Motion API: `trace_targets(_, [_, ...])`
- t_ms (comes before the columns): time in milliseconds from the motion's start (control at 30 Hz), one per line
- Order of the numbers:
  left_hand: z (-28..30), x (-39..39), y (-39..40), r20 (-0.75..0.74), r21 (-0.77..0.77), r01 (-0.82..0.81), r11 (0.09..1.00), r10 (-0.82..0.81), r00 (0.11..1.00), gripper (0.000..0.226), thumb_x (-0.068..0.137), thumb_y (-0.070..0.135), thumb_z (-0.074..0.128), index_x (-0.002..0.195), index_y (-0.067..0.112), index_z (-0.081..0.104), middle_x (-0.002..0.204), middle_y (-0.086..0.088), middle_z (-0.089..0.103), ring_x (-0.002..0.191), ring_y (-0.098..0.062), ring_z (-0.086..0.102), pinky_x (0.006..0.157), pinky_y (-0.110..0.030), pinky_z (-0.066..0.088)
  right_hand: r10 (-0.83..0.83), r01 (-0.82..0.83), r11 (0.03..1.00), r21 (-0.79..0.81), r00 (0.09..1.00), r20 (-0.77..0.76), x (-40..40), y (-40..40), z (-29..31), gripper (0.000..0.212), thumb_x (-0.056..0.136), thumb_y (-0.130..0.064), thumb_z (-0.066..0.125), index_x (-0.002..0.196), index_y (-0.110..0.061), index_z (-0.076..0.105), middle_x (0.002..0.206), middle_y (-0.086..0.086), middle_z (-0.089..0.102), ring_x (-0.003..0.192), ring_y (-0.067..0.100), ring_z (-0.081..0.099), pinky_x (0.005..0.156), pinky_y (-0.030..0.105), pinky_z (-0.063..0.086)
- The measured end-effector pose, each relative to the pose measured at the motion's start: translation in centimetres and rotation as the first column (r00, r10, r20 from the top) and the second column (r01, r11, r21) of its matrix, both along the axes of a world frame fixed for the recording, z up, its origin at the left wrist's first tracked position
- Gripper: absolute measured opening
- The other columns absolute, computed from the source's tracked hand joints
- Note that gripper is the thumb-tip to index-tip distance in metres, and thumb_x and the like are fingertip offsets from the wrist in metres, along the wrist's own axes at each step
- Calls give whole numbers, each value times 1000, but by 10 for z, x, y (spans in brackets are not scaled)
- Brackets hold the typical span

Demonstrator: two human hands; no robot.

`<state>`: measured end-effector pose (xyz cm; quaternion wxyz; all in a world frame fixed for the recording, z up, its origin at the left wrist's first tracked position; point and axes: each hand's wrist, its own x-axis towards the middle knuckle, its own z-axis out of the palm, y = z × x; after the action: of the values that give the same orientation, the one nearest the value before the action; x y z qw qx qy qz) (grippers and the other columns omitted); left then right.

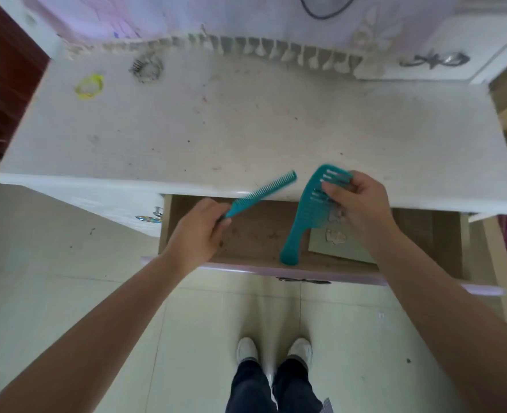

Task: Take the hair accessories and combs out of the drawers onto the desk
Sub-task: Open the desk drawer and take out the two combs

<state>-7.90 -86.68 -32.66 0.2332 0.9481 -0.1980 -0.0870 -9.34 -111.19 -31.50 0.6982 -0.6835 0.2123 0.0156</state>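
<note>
My left hand (197,234) grips the handle end of a narrow teal fine-tooth comb (264,190), whose teeth point up over the front edge of the white desk (246,129). My right hand (356,204) pinches the toothed head of a wide teal comb (301,219), its handle hanging down over the open drawer (255,231). Both combs are held above the drawer, at the desk's front lip. A yellow hair tie (90,86) and a grey claw clip (145,68) lie on the desk's far left.
A pale card with small clips (335,236) lies in the drawer under my right hand. The drawer's lilac front (246,271) juts toward my legs. A closed drawer with a knob (157,214) is at left; a lace-edged cloth (246,46) hangs at the desk's back.
</note>
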Motion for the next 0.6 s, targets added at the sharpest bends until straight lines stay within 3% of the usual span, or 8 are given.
trace_targets(100, [14, 35, 3, 5, -129, -299, 946, 302, 953, 31, 94, 7, 51, 124, 1, 54, 82, -15, 62, 76, -25, 55, 72, -24, 40, -64, 59, 994, 97, 997, 42, 45, 20, 17, 29, 90, 3, 53, 70, -18, 58, 53, -10, 68, 47, -1, 64, 51, 18, 57])
trace_targets(200, [18, 82, 1, -63, -201, -492, 847, 490, 869, 39, 95, 10, 51, 133, 7, 44, 92, -12, 64, 80, -21, 56, 83, -32, 50, -58, 57, 998, 25, 998, 34, 101, 34, 27, 29, 92, -1, 52, 68, -17, 55, 67, 1, 59, 56, 11, 59, 55, 25, 54])
trace_targets(267, [15, 115, 1, -65, -218, -553, 804, 554, 830, 36, 95, 10, 51, 130, 9, 46, 102, -15, 66, 81, -24, 58, 81, -34, 51, -45, 46, 997, -63, 999, 17, 139, 44, 25, 30, 92, -4, 52, 65, -17, 53, 66, 2, 56, 57, 14, 55, 56, 26, 51])
trace_targets(400, [-5, 159, 3, -43, -112, -570, 814, 569, 821, 25, 95, 15, 51, 117, 6, 52, 108, -16, 67, 91, -27, 65, 77, -33, 54, 87, -126, 868, -480, 991, -103, 201, 68, 1, 21, 91, -10, 54, 70, -6, 55, 65, 6, 54, 64, 24, 56, 57, 31, 52])
trace_targets(467, [-16, 170, 6, -5, -40, -517, 855, 518, 856, 23, 94, 16, 51, 114, 5, 54, 106, -15, 67, 90, -28, 64, 73, -33, 54, 100, -150, 775, -613, 988, -116, 221, 78, -12, 19, 91, -14, 54, 89, 4, 61, 73, 10, 57, 78, 28, 58, 64, 25, 53])
trace_targets(500, [-22, 176, 8, 18, -21, -488, 872, 489, 872, 23, 93, 15, 50, 113, 4, 54, 104, -15, 66, 89, -29, 64, 72, -34, 54, 81, -131, 747, -651, 991, -107, 229, 81, -18, 24, 91, -16, 54, 100, 6, 59, 80, 11, 61, 83, 28, 58, 54, 13, 46])
trace_targets(533, [-26, 181, 10, 42, -5, -463, 887, 462, 886, 23, 93, 15, 50, 113, 3, 54, 103, -16, 66, 89, -30, 62, 70, -35, 54, 57, -110, 717, -689, 993, -100, 235, 83, -24, 28, 92, -17, 53, 108, 6, 55, 90, 14, 64, 87, 27, 58, 47, 11, 38])
trace_targets(600, [-34, 188, 14, 99, 39, -417, 908, 412, 906, 25, 94, 16, 48, 114, 3, 53, 104, -17, 63, 91, -30, 59, 65, -35, 51, 12, -83, 605, -792, 995, -95, 244, 87, -36, 31, 95, -20, 47, 115, 3, 48, 107, 19, 64, 86, 24, 56, 60, 19, 35])
